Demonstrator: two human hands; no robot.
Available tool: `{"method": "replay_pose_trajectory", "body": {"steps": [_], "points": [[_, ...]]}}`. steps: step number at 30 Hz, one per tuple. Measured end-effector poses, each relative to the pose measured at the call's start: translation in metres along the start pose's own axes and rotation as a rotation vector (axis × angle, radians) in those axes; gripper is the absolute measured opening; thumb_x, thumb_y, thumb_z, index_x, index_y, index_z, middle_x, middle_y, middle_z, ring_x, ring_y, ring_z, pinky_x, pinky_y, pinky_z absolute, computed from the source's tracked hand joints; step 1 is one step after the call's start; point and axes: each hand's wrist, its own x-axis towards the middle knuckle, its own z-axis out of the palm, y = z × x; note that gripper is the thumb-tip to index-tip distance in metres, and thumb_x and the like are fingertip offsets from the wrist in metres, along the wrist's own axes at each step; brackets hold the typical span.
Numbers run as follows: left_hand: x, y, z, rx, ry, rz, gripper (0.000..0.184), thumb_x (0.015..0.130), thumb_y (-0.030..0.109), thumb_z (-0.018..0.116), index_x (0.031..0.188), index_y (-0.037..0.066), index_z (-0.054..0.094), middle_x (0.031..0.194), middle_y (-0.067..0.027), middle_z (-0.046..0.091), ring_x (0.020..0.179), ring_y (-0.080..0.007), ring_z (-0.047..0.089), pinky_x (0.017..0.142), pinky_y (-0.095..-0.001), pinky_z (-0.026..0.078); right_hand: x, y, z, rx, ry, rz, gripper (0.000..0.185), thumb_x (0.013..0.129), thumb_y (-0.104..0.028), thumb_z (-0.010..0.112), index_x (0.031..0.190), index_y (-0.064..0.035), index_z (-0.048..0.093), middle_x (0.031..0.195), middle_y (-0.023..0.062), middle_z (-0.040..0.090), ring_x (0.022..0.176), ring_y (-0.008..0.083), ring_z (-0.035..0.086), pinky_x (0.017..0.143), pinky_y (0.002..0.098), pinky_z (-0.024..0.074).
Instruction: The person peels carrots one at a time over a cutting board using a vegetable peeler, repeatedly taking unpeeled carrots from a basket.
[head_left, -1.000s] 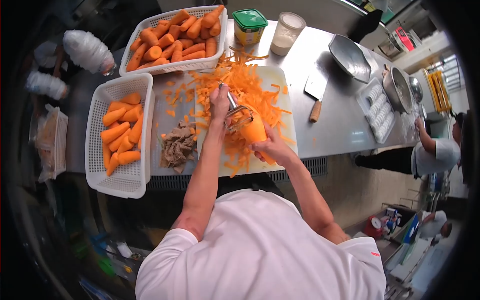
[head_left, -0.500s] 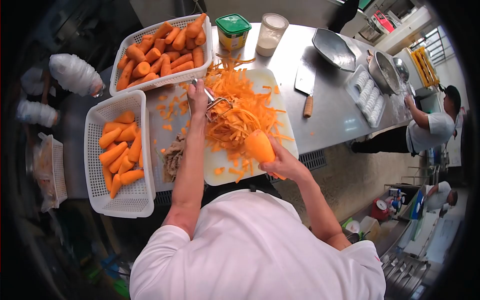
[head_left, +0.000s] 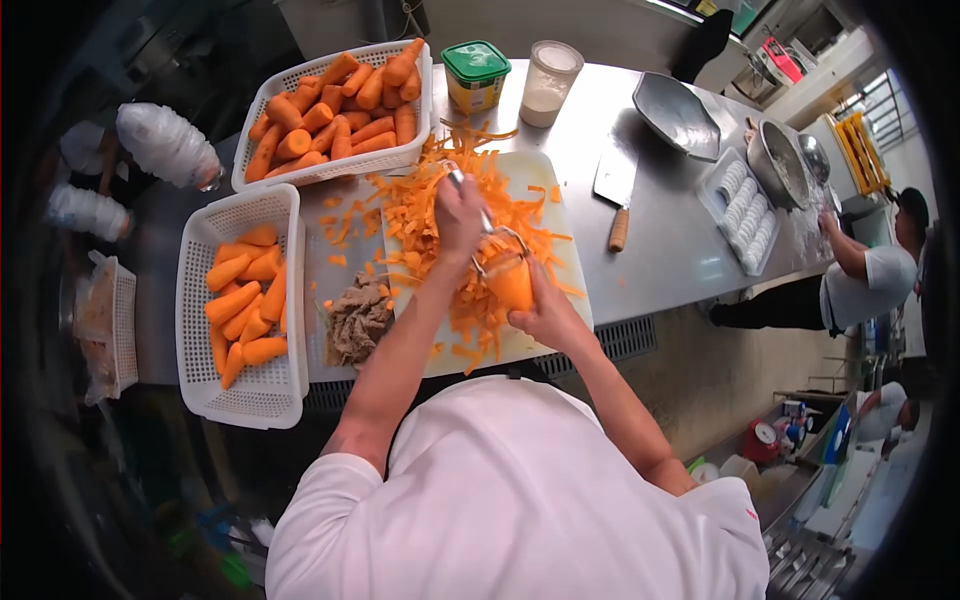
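Note:
My left hand [head_left: 460,215] is closed round the handle of a metal peeler [head_left: 503,240]. Its wide head lies against the top of a carrot [head_left: 512,287]. That carrot is gripped low down by my right hand [head_left: 552,315], and its surface looks bright and peeled. Beneath both hands, a heap of orange carrot peelings [head_left: 420,215] covers much of a white cutting board [head_left: 535,175]. A crumpled brown cloth [head_left: 358,320] lies left of the board, near my left forearm.
A white basket [head_left: 425,130] of unpeeled carrots stands at the back left, another [head_left: 293,215] with peeled carrots nearer. A green-lidded tub [head_left: 475,75], a clear container [head_left: 550,85], a cleaver [head_left: 617,190] and a dark tray [head_left: 677,115] sit behind and right. A co-worker [head_left: 870,275] stands far right.
My left hand has moved right and toward me, bringing the peeler from above the peelings onto the carrot. The carrot now stands more upright in my right hand.

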Motion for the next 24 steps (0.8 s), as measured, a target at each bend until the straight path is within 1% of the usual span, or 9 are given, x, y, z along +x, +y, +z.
{"method": "replay_pose_trajectory", "body": {"steps": [1,3,6,10,12,16,19,22,24], "points": [[0.015,-0.008,-0.01,-0.107,0.031,-0.121,0.024,0.101,0.023,0.048,0.087,0.004,0.044,0.061,-0.0065,0.056,0.045,-0.0148,0.056,0.045,-0.0301,0.046,-0.002,-0.003,-0.003,0.001,-0.007,-0.004,0.091,0.076,-0.005,0.067,0.152,-0.0088,0.018,0.105,0.0171,0.061,0.076,0.0263,0.063,0.07,0.0369,0.053],[0.024,-0.014,-0.026,-0.081,0.084,-0.11,0.024,0.101,0.023,0.048,0.087,0.003,0.044,0.06,-0.0066,0.056,0.045,-0.0149,0.056,0.045,-0.0306,0.046,-0.006,-0.009,-0.013,-0.124,0.003,-0.031,0.089,0.074,-0.006,0.067,0.15,-0.0058,0.021,0.112,0.0261,0.059,0.09,0.0415,0.063,0.084,0.0442,0.0506],[-0.002,0.008,0.004,-0.134,0.138,-0.072,0.026,0.101,0.022,0.048,0.084,0.003,0.045,0.054,-0.0063,0.055,0.045,-0.0156,0.057,0.045,-0.0317,0.045,-0.005,-0.01,-0.016,-0.157,0.007,0.01,0.083,0.073,-0.004,0.065,0.146,-0.0037,0.025,0.113,0.0311,0.058,0.099,0.0495,0.058,0.087,0.0489,0.0479],[0.017,-0.024,-0.012,0.045,0.106,-0.084,0.028,0.101,0.024,0.046,0.085,0.002,0.043,0.057,-0.0083,0.056,0.045,-0.0171,0.057,0.045,-0.0324,0.047,-0.008,0.0,-0.016,-0.24,0.016,-0.053,0.08,0.073,-0.003,0.065,0.143,-0.0012,0.026,0.111,0.0308,0.059,0.101,0.0485,0.057,0.088,0.0494,0.0468],[0.019,-0.013,-0.019,0.073,0.248,-0.104,0.029,0.101,0.026,0.047,0.085,0.002,0.044,0.059,-0.0085,0.057,0.045,-0.0176,0.057,0.046,-0.0335,0.047,-0.012,0.003,-0.021,-0.262,0.052,-0.116,0.079,0.073,-0.002,0.065,0.142,0.0006,0.027,0.106,0.0296,0.06,0.101,0.0482,0.058,0.088,0.0497,0.0467],[-0.008,-0.014,0.015,0.088,0.092,-0.036,0.028,0.102,0.026,0.044,0.087,0.002,0.045,0.061,-0.0078,0.057,0.049,-0.0174,0.059,0.047,-0.0322,0.047,-0.003,0.008,-0.019,-0.298,0.01,-0.07,0.078,0.073,-0.001,0.065,0.141,-0.0003,0.029,0.107,0.0304,0.06,0.101,0.0489,0.057,0.089,0.0487,0.0474],[0.017,-0.023,-0.028,0.139,0.193,-0.155,0.025,0.102,0.025,0.045,0.09,0.002,0.045,0.064,-0.0087,0.058,0.053,-0.0176,0.06,0.048,-0.0319,0.047,-0.015,0.004,-0.037,-0.276,-0.023,-0.066,0.071,0.076,-0.005,0.068,0.138,0.002,0.033,0.117,0.0264,0.059,0.108,0.0416,0.06,0.088,0.0427,0.0508],[0.023,-0.016,-0.054,-0.028,0.273,-0.16,0.022,0.102,0.024,0.047,0.094,0.003,0.044,0.065,-0.0079,0.059,0.053,-0.0163,0.059,0.048,-0.0307,0.047,-0.03,0.005,-0.055,0.317,-0.157,0.002,0.071,0.081,-0.008,0.068,0.142,-0.0055,0.031,0.121,0.0188,0.059,0.111,0.0328,0.063,0.084,0.0386,0.0545],[0.019,0.005,-0.06,-0.195,0.265,-0.124,0.021,0.102,0.025,0.048,0.097,0.005,0.043,0.065,-0.007,0.058,0.052,-0.0153,0.059,0.048,-0.0294,0.048,-0.026,0.009,-0.063,1.146,-0.286,0.027,0.078,0.083,-0.011,0.071,0.146,-0.0131,0.025,0.121,0.0135,0.058,0.111,0.0269,0.062,0.079,0.0383,0.0566]]}}
